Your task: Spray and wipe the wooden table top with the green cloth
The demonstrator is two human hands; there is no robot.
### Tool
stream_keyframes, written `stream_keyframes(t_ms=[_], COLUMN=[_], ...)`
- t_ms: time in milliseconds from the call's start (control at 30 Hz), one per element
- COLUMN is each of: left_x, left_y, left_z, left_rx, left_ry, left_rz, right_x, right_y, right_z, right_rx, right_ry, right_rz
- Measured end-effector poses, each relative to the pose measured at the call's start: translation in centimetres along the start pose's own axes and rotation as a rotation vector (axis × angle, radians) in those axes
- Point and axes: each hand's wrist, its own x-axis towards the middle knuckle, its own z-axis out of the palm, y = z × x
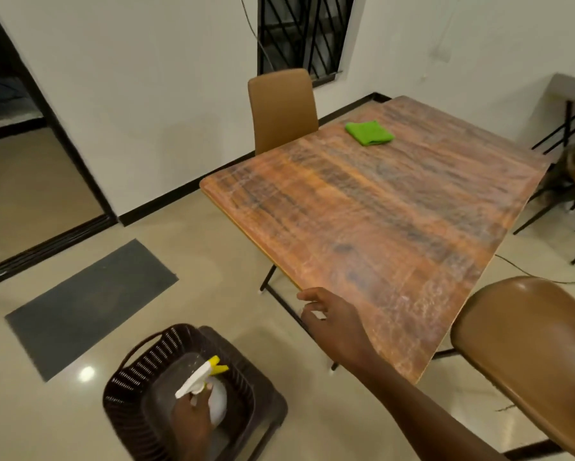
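- Gripping the neck of the spray bottle, the left hand has its fingers curled round it just under the white trigger head. The yellow nozzle tip points up and to the right.
- The bottle is inside the dark slatted basket, low in the view and to the left of the table. Whether its base rests on the basket floor cannot be told, as the hand covers it.
- The right hand reaches forward at the near-left corner of the wooden table top. Its fingers are loose and slightly spread, and it holds nothing. It overlaps the table edge, but contact cannot be made out.
- The green cloth lies folded into a flat square on the far part of the table top, near the left edge and well apart from both hands.
- The table surface shows worn, pale streaks across reddish-brown grain.
- One tan chair stands at the far-left side of the table, close to the cloth. The glossy back of another chair sits at the near-right side.
- A grey floor mat lies on the pale tiles to the left, in front of a dark-framed doorway.
- A barred window is set in the white wall behind the far chair.
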Motion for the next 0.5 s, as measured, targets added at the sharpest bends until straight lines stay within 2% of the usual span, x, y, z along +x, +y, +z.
stream_keyframes(t_ms=[167,267,400,500], left_x=[1.7,0.3,-0.8,-3.0], left_y=[5.1,10.5,17.7,23.1], left_z=[0.0,-0.5,-0.1,1.3], left_rx=[0.1,-0.071,-0.166,-0.24], left_ry=[0.045,0.034,-0.013,-0.137], left_rz=[0.121,0.177,0.321,0.386], right_x=[3.3,4.1,5.7,7.2], right_y=[-0.7,-1.4,-2.3,-2.9], right_z=[-1.4,-2.1,-4.8,-7.9], right_rx=[0.035,0.066,0.097,0.119], right_ry=[0.01,-0.012,0.017,0.004], right_rz=[0.011,0.005,-0.021,-0.051])
